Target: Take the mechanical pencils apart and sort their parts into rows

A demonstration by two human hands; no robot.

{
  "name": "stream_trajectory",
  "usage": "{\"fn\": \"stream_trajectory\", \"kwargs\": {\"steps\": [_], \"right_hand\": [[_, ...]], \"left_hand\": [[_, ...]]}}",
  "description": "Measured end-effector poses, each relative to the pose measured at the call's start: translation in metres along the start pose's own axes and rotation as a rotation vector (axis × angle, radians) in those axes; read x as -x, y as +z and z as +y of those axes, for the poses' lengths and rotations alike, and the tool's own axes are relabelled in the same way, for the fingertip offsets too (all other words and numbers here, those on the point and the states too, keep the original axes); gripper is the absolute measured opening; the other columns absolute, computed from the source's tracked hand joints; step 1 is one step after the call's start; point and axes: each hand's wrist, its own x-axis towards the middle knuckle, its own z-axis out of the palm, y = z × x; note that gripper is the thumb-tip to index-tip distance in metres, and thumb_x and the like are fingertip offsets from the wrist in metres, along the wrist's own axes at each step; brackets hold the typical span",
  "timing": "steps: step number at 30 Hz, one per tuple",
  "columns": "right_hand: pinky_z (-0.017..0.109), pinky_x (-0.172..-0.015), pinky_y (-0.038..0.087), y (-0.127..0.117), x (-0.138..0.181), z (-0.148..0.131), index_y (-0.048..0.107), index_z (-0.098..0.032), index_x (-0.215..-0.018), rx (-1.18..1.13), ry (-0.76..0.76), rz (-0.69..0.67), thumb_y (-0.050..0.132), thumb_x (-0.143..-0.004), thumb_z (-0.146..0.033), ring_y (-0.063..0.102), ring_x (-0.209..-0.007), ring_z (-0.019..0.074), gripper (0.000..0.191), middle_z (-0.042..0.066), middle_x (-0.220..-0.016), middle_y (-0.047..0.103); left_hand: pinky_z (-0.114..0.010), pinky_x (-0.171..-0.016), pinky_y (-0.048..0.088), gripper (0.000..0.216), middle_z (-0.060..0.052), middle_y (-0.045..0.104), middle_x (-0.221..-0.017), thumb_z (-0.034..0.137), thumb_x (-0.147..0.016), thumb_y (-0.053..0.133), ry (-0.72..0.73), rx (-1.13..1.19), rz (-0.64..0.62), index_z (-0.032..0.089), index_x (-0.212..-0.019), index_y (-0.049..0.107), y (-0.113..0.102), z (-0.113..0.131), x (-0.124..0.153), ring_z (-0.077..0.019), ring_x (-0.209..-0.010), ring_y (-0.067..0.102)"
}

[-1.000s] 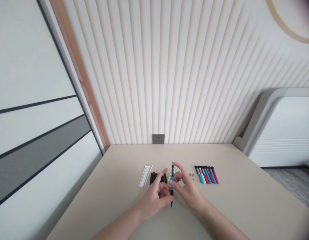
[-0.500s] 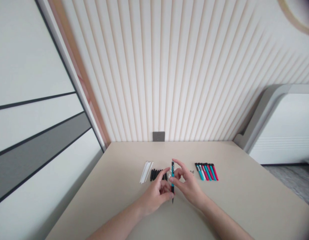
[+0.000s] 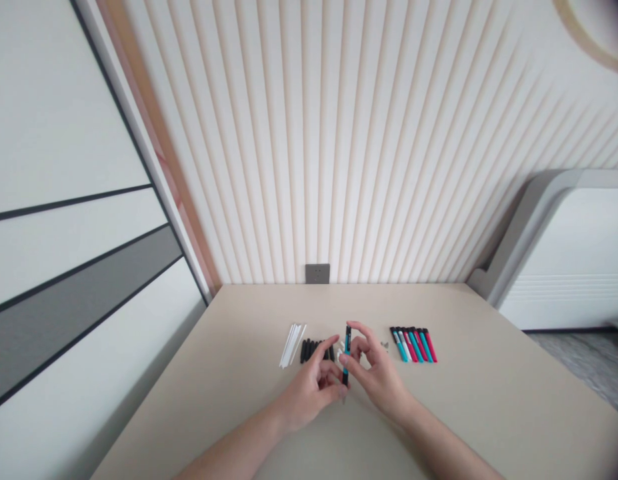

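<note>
A teal and black pen stands nearly upright over the table between my two hands. My right hand grips its middle between thumb and fingers, with the index finger at the pen's top end. Lower down, my left hand has its thumb and curled fingers at the black lower section, while its index finger stretches away. Only a faint pale tip shows below the thumb. Behind the left fingers lies a row of black pen parts. Small white parts are partly hidden behind the hands.
White thin sticks lie at the left of the beige table. Several teal, red and white pen barrels with black ends lie in a row at the right. Small metallic pieces sit near my right hand. A dark socket is on the ribbed wall.
The pen's dark pointed tip, which stuck out below my left thumb, now barely shows. The pen's upper end has shifted slightly right with my right index finger.
</note>
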Motion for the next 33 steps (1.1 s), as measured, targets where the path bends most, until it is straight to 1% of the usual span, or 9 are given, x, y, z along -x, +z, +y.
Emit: {"fn": "stream_trajectory", "kwargs": {"steps": [4,6,10,14,17,21,26,29,33], "right_hand": [[0.029,-0.073,0.045,0.001,0.000,0.004,0.014,-0.027,-0.151,-0.011,-0.012,0.012,0.057,-0.089,-0.033,0.048,-0.068,0.0135,0.076,-0.005,-0.072,0.048],[0.030,-0.074,0.046,0.001,-0.001,0.007,0.012,-0.027,-0.152,0.001,-0.028,-0.002,0.057,-0.089,-0.033,0.050,-0.071,0.0142,0.078,-0.003,-0.077,0.052],[0.030,-0.075,0.045,0.003,-0.004,0.009,0.037,-0.027,-0.144,0.084,-0.022,-0.053,0.057,-0.088,-0.030,0.054,-0.077,0.0151,0.059,0.001,-0.088,0.061],[0.027,-0.071,0.043,0.005,-0.006,0.005,0.068,-0.022,-0.103,0.193,-0.027,-0.103,0.058,-0.085,-0.026,0.055,-0.075,0.0148,0.021,0.001,-0.081,0.064],[0.026,-0.069,0.042,0.005,-0.007,0.001,0.068,-0.018,-0.085,0.212,-0.021,-0.061,0.058,-0.084,-0.026,0.055,-0.072,0.0143,0.013,0.001,-0.075,0.064],[0.027,-0.067,0.044,-0.008,-0.015,0.001,0.068,-0.017,-0.095,0.174,-0.008,0.112,0.054,-0.088,-0.037,0.053,-0.070,0.0147,0.026,0.003,-0.075,0.064],[0.031,-0.061,0.044,-0.066,-0.040,0.015,0.070,-0.016,-0.099,0.324,0.082,0.355,0.051,-0.088,-0.047,0.055,-0.065,0.0185,0.038,0.005,-0.075,0.067],[0.033,-0.065,0.044,-0.124,-0.053,0.031,0.072,-0.017,-0.094,0.545,0.137,0.385,0.047,-0.087,-0.046,0.059,-0.069,0.0216,0.039,0.006,-0.077,0.069],[0.030,-0.065,0.043,-0.202,-0.053,0.067,0.073,-0.016,-0.091,0.863,0.389,0.449,0.045,-0.086,-0.038,0.065,-0.079,0.0249,0.036,0.011,-0.083,0.071]], "left_hand": [[-0.027,-0.072,0.039,0.081,0.002,0.058,-0.085,0.029,-0.078,0.069,-0.011,-0.019,0.008,0.028,-0.144,0.023,0.001,0.004,0.001,-0.0125,-0.073,0.054],[-0.028,-0.073,0.040,0.080,0.002,0.058,-0.085,0.030,-0.080,0.068,-0.004,-0.025,0.027,0.028,-0.145,0.023,0.001,0.006,0.001,-0.0127,-0.073,0.054],[-0.029,-0.075,0.042,0.079,0.000,0.061,-0.090,0.033,-0.085,0.062,0.045,-0.042,0.106,0.028,-0.148,0.016,0.000,0.007,0.001,-0.0146,-0.078,0.056],[-0.032,-0.078,0.043,0.080,-0.003,0.063,-0.093,0.037,-0.087,0.060,0.038,-0.088,0.154,0.026,-0.149,0.011,-0.001,0.006,0.000,-0.0178,-0.084,0.059],[-0.029,-0.072,0.042,0.083,-0.001,0.064,-0.085,0.042,-0.088,0.058,-0.004,-0.114,0.148,0.027,-0.150,0.006,-0.001,0.005,0.000,-0.0175,-0.078,0.059],[-0.026,-0.064,0.041,0.075,-0.004,0.066,-0.093,0.047,-0.090,0.053,-0.015,-0.195,0.158,0.027,-0.150,0.012,0.000,0.010,0.000,-0.0145,-0.069,0.053],[-0.025,-0.067,0.041,0.040,-0.003,0.067,-0.084,0.048,-0.089,0.051,-0.073,-0.448,0.115,0.021,-0.116,0.062,0.000,0.018,0.001,-0.0155,-0.072,0.053],[-0.025,-0.068,0.042,0.036,-0.003,0.067,-0.083,0.049,-0.089,0.048,-0.063,-0.545,0.081,0.021,-0.102,0.068,-0.002,0.015,0.001,-0.0161,-0.073,0.055],[-0.023,-0.065,0.042,0.037,-0.003,0.068,-0.083,0.049,-0.090,0.047,-0.033,-0.603,0.069,0.022,-0.099,0.069,-0.005,0.008,-0.001,-0.0160,-0.072,0.055]]}}
